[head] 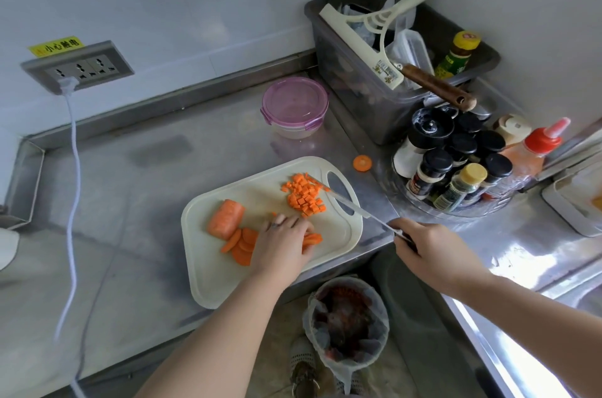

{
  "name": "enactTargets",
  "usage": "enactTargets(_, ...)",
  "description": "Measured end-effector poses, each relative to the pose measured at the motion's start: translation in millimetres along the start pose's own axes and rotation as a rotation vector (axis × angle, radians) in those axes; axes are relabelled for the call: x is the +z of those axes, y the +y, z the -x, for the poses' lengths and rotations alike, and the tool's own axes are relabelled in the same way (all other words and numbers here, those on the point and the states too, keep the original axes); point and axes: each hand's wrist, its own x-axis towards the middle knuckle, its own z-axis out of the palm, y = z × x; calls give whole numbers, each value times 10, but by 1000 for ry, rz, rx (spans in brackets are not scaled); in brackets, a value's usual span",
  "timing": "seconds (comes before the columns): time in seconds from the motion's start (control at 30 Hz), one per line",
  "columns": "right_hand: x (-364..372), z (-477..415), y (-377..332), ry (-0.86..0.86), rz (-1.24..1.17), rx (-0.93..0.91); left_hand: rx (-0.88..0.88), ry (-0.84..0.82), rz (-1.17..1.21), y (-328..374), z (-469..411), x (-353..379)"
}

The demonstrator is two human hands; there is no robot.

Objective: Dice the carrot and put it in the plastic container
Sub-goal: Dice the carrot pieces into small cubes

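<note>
A cream cutting board [211,274] lies on the steel counter. On it are a pile of diced carrot [303,194], an uncut carrot chunk [226,218] and several round slices [241,244]. My left hand [283,241] holds a few carrot strips [312,238] down on the board. My right hand [426,251] grips a knife [351,207] by its handle, with the blade tip next to the diced pile. The plastic container [294,107], with a pink lid on it, stands behind the board.
One carrot end slice [362,163] lies on the counter. A spice rack [456,169] and a grey bin [391,72] of utensils stand at the right. A lined waste bin [347,322] sits on the floor below. A white cable [73,169] hangs from the wall socket.
</note>
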Motion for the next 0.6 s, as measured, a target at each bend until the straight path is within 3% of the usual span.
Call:
enactTargets(0.23, 156, -195, -226, -36, -79, 36, -129, 70, 15, 99, 51, 21)
enactTargets(0.43, 201, -296, -332, -65, -168, 84, -291, 227, 231, -282, 10, -136)
enactTargets(0.6, 184, -322, -472, -107, -255, 94, -144, -53, 73, -571, -146, -227)
